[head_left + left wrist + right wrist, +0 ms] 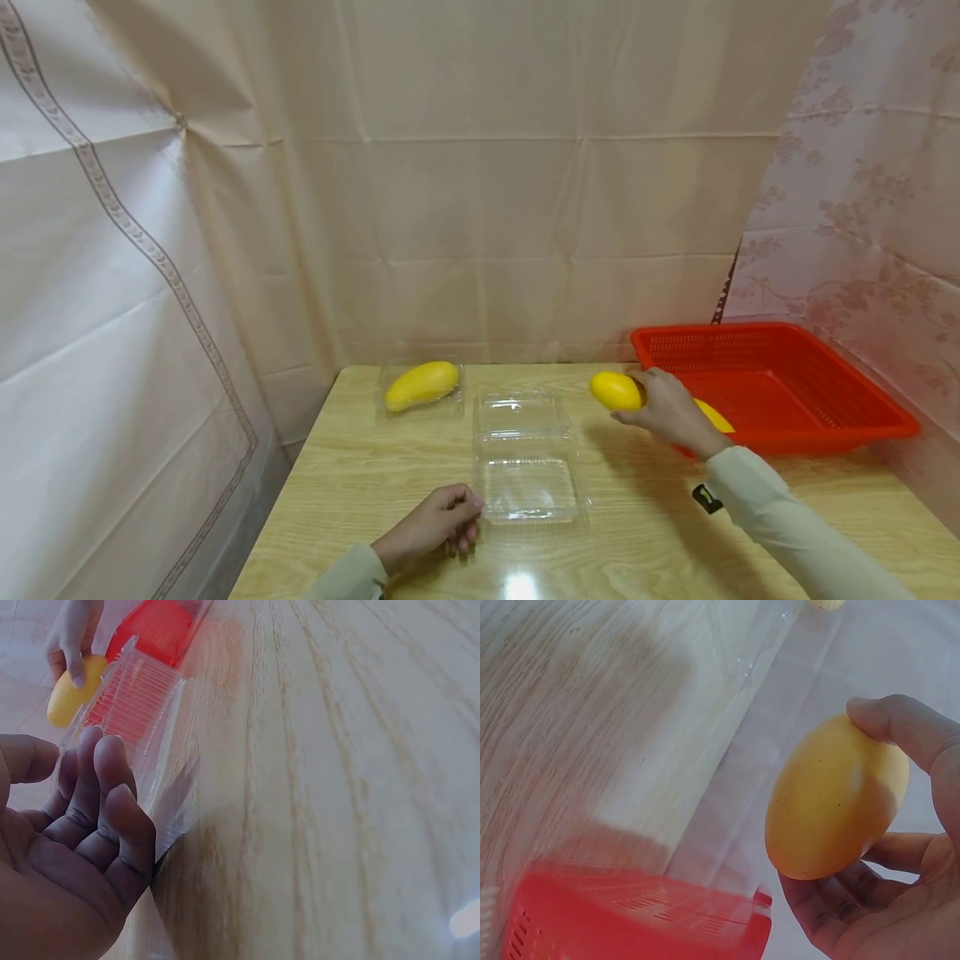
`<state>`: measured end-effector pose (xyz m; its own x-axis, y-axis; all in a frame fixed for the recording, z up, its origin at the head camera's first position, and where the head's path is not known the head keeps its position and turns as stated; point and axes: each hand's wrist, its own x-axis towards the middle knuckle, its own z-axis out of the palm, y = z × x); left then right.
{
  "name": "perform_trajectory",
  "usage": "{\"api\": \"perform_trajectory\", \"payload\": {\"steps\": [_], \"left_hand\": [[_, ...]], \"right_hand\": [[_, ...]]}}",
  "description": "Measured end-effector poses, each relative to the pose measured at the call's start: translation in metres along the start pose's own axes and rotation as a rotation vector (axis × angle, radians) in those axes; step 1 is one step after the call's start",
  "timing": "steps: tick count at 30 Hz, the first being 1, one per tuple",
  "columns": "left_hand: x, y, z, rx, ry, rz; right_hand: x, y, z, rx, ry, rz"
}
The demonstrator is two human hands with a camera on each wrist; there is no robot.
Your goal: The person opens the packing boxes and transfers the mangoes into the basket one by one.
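Observation:
My right hand (663,408) grips a yellow mango (617,391) in the air, left of the red basket's near side. In the right wrist view, the thumb lies over one end of this mango (836,799) and the fingers are beneath it. A hinged clear plastic box (528,487) lies with its lid raised on the table. My left hand (442,521) is at the box's near left edge; in the left wrist view, thumb and forefinger pinch the rim while the other fingers curl loosely. Another mango (422,385) sits inside a second clear box (459,408) at the back left.
A red plastic basket (825,442) stands at the right of the wooden table (360,475), with more yellow fruit (714,415) partly hidden behind my right wrist. Cloth curtains (480,208) hang behind and at both sides. A small dark object (707,499) is beside the right sleeve.

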<state>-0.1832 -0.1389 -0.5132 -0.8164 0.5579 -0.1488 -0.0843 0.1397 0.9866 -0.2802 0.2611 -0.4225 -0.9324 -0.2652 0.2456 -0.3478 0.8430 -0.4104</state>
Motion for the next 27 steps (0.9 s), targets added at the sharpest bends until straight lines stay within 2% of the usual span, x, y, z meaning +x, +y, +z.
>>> {"api": "perform_trajectory", "payload": {"steps": [6,12,27], "left_hand": [[0.000,0.000,-0.001,0.000,-0.014,-0.006],[0.000,0.000,-0.001,0.002,-0.027,-0.005],[0.000,0.001,-0.001,-0.003,-0.026,-0.014]], "right_hand": [[-0.001,0.002,-0.004,0.011,0.007,0.037],[-0.002,0.001,-0.010,-0.028,0.015,0.075],[-0.005,0.005,-0.022,-0.014,0.016,0.100]]}}
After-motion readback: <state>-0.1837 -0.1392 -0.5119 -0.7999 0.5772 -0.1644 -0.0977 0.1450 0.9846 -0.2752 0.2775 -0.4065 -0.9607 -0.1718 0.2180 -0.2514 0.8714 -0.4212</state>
